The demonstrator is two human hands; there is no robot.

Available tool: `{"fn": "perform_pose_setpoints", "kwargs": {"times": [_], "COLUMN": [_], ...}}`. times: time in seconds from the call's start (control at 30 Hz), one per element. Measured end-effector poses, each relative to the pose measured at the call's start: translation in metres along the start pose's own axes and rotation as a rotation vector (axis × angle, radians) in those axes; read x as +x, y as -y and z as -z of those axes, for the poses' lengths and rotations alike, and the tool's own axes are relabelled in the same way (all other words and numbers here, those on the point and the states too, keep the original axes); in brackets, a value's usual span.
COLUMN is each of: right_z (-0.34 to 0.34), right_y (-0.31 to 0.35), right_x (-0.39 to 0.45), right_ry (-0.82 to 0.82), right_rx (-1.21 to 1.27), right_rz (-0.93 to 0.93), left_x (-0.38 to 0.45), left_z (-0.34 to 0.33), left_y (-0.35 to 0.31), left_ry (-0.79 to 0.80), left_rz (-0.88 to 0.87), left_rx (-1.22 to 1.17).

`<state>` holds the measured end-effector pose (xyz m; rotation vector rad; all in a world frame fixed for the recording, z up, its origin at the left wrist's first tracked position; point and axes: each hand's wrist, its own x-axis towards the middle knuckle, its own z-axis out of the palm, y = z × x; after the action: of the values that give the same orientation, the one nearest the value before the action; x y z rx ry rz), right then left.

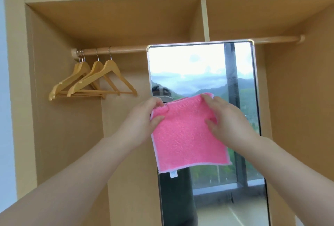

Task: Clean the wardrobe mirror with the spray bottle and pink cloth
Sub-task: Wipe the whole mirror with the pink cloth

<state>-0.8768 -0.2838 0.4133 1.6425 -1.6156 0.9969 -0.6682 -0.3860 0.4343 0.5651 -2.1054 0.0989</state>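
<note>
Head view, the only one: you held the pink cloth spread in front of the wardrobe mirror, both arms reaching forward and up. Your left hand pinched the cloth's upper left corner, thumb on the near face and fingers curled over the top edge. Your right hand was closed on the upper right corner in the same way, thumb pressed into the fabric. Neither grip was free; both were shut on the cloth.

From those two corners the cloth hung down as a flat square, its small white label dangling at the bottom left corner. It covered the middle of the mirror; I could not tell whether it touched the glass or hung just in front of it.

The mirror stood tall and narrow, long axis upright, directly beyond the cloth. Bare glass lay above your hands up to the gold-cornered top of the frame, and below the cloth's lower edge. Your right hand sat over the glass itself; your left was at the mirror's left edge, so the right looked better placed to wipe, in my judgement along that upright axis.

No spray bottle was in view. Wooden hangers hung on the rail to the left, well apart from your hands.
</note>
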Motion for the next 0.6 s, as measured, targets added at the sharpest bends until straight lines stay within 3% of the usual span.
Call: {"fn": "perform_pose_setpoints", "kwargs": {"times": [0.2, 0.4, 0.6], "right_z": [-0.002, -0.001, 0.003], "right_y": [0.019, 0.021, 0.017], "right_x": [0.02, 0.029, 0.04], "right_ry": [-0.093, -0.112, -0.105], "right_rx": [-0.259, -0.287, -0.229], "right_rz": [-0.035, -0.082, -0.114], "left_x": [0.017, 0.041, 0.049], "left_z": [0.021, 0.024, 0.024], "left_y": [0.026, 0.03, 0.016], "left_ry": [-0.077, -0.083, -0.188], "left_rz": [-0.127, -0.152, -0.144], "left_rx": [0.015, 0.033, 0.066]}}
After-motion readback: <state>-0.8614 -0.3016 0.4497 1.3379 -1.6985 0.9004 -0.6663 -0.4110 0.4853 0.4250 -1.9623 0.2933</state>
